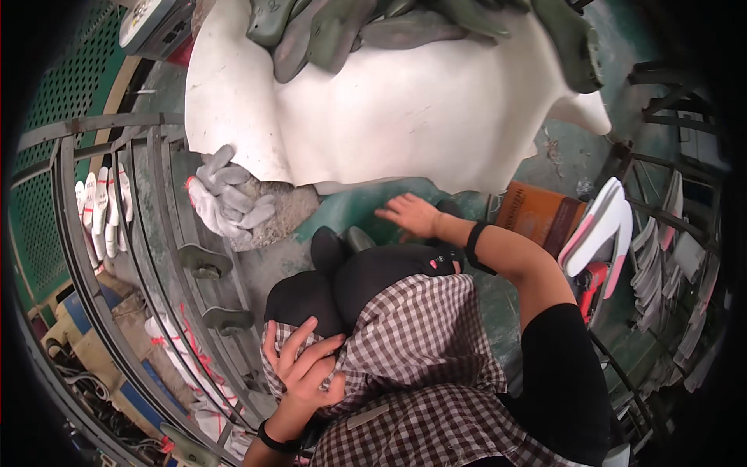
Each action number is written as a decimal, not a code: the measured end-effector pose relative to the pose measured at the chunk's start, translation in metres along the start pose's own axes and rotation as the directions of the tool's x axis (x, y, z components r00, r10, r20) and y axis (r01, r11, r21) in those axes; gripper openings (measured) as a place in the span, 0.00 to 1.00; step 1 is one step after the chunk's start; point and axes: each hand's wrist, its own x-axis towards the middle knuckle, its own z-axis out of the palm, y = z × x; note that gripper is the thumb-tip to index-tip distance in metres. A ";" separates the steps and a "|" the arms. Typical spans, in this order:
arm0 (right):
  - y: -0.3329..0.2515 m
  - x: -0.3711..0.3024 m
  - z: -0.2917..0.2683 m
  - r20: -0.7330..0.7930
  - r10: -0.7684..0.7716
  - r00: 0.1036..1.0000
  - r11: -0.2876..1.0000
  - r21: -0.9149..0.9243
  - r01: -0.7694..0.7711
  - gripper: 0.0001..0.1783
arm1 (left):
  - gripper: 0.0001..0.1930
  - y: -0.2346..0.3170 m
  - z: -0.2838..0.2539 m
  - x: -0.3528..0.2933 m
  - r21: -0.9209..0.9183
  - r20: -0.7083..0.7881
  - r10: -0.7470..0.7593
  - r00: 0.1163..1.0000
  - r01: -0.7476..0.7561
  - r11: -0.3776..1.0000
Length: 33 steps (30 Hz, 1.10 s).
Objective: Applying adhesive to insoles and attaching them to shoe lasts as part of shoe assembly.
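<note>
Head-mounted view of a seated person at a white sheet, which serves as the landmark for all positions. The sheet is draped in broad folds; its support is hidden. A cluster of dark green, foot-shaped lasts lies upon its far part, the pieces overlapping, with one at the far right corner. The right hand, reached forward, is just beyond the near edge of the white sheet, on the person's side; its fingers are somewhat spread and it appears to grip nothing. A black wristband encircles that wrist. The left hand is farther from the sheet, directly over the checkered apron at the thigh; its fingers are spread and slightly curved, with no object visible in them. Whether its palm presses the cloth cannot be told. Two dark rounded forms appear between the near edge of the sheet and the knees; their nature is unclear. Close to the near left corner of the sheet lies a heap of grey, glove-like pieces. Left of the sheet stands a metal rack, with white foot-shaped forms behind its bars. Right of the near edge are an orange-brown box and white, pink-edged sole-shaped pieces.
</note>
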 end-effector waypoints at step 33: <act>-0.004 0.021 -0.088 0.379 0.323 0.867 0.826 0.335 -0.454 0.34 | 0.06 -0.020 -0.020 -0.025 -0.016 -0.115 -0.028 0.993 0.027 1.000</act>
